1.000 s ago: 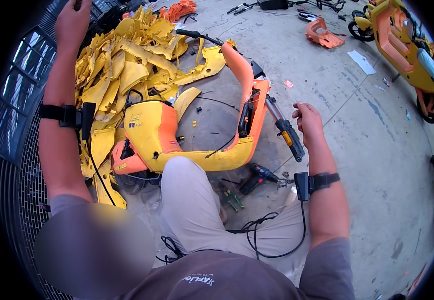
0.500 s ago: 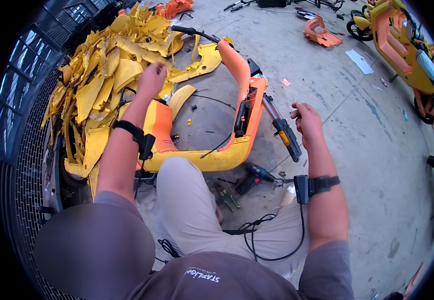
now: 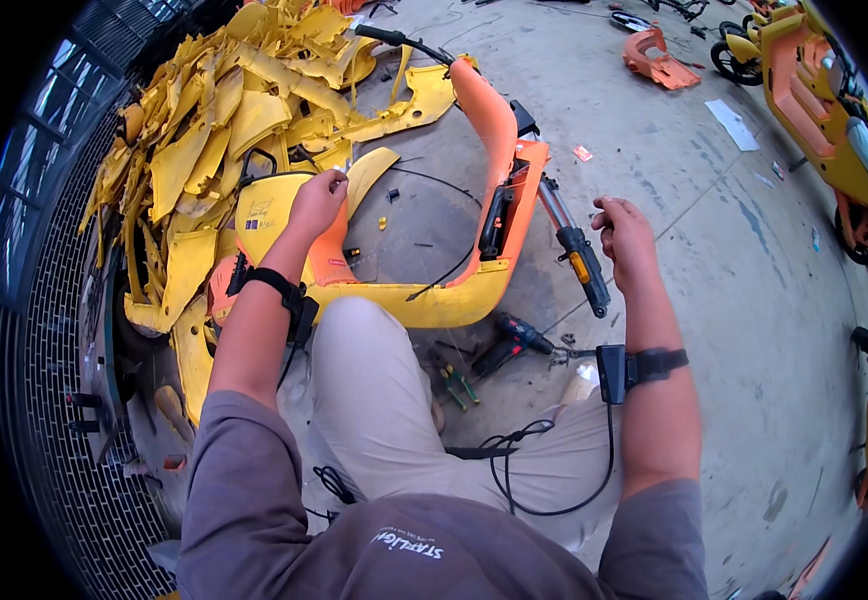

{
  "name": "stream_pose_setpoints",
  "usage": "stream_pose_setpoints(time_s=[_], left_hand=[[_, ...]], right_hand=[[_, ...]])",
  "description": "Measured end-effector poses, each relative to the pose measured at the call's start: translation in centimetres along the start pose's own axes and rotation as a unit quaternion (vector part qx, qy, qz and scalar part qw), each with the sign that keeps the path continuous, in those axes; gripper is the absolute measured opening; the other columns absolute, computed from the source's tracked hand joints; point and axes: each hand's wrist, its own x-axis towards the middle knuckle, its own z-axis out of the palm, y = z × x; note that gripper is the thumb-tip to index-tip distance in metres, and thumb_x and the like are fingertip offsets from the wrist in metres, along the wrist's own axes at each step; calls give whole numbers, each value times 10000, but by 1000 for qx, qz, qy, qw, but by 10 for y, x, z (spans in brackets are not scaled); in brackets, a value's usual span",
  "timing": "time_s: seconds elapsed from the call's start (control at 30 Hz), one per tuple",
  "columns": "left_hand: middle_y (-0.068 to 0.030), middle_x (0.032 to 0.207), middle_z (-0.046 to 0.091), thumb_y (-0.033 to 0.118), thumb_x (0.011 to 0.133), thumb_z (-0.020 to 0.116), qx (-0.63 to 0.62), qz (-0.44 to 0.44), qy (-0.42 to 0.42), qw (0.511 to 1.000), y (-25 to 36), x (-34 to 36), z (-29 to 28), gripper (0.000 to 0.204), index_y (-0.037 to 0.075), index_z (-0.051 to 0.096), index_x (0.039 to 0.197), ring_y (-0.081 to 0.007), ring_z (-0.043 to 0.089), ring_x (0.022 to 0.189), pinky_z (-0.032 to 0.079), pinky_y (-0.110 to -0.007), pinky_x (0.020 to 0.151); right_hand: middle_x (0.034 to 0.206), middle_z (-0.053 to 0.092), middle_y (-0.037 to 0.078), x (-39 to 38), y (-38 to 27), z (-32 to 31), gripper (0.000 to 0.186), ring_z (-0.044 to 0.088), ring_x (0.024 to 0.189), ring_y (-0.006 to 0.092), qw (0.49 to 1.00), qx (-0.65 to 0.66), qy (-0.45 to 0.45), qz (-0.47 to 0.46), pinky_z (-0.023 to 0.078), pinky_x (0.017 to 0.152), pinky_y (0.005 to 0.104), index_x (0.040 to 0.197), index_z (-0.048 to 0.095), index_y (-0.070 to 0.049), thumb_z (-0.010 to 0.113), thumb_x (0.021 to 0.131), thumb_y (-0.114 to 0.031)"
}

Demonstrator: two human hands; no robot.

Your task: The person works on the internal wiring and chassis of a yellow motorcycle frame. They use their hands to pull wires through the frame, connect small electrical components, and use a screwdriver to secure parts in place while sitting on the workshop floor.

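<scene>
A yellow and orange scooter body (image 3: pixel 409 308) lies on the floor before me, its handlebar (image 3: pixel 382 36) at the far end. My left hand (image 3: pixel 318 206) is above the scooter's yellow and orange rear part, its fingers closed. Something small and pale shows at the fingertips, too small to make out. My right hand (image 3: pixel 628 240) hangs in the air to the right of the scooter, fingers loosely bent and apart, with nothing in them. Nearest to it is a grey front fork (image 3: pixel 580 256) with a yellow piece on it.
A tall heap of yellow panels (image 3: pixel 224 110) rises at the left. A cordless drill (image 3: pixel 512 342) and green-handled pliers (image 3: pixel 459 388) lie by my knee. An orange cover (image 3: pixel 660 60) lies far off; scooters (image 3: pixel 804 105) stand at the right. A black cable (image 3: pixel 610 460) hangs from my right armband.
My left hand has come away from the yellow heap, moving right and nearer, over the scooter's rear part. My right hand stays beside the fork. The view has shifted slightly.
</scene>
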Motion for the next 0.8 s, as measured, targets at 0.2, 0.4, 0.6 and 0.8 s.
stream_pose_setpoints(time_s=[0.2, 0.4, 0.6, 0.8], left_hand=[[-159, 885, 675, 219, 875, 612, 25, -33, -13, 999, -32, -16, 7, 260, 13, 638, 1032, -269, 653, 801, 505, -348, 734], [-174, 894, 671, 204, 872, 601, 53, -44, -23, 997, -65, -26, 18, 235, 16, 648, 1005, -297, 655, 816, 508, -356, 738], [-170, 898, 669, 194, 857, 604, 61, -56, -24, 996, -101, -33, 27, 222, 19, 658, 982, -309, 649, 835, 508, -366, 747], [-146, 925, 680, 216, 840, 589, 94, -60, -22, 994, -130, -41, 25, 213, 69, 690, 957, -322, 642, 859, 508, -408, 774]], right_hand=[[696, 570, 8, 4, 2, 1, 236, 388, 483, 38, 1000, -26, -2, 0, 296, 440, 205, 1001, 606, -23, 524, 923, -229], [702, 572, 17, 10, 12, 1, 237, 346, 448, 39, 1000, -27, -3, 0, 243, 405, 209, 1006, 609, -11, 547, 915, -221], [703, 573, 23, 15, 16, 11, 239, 331, 438, 34, 999, -40, -1, 13, 236, 404, 207, 1019, 603, -5, 549, 924, -217], [701, 560, 13, 18, 21, 17, 230, 326, 443, 30, 998, -61, -7, 18, 228, 398, 200, 1033, 601, -9, 534, 940, -208]])
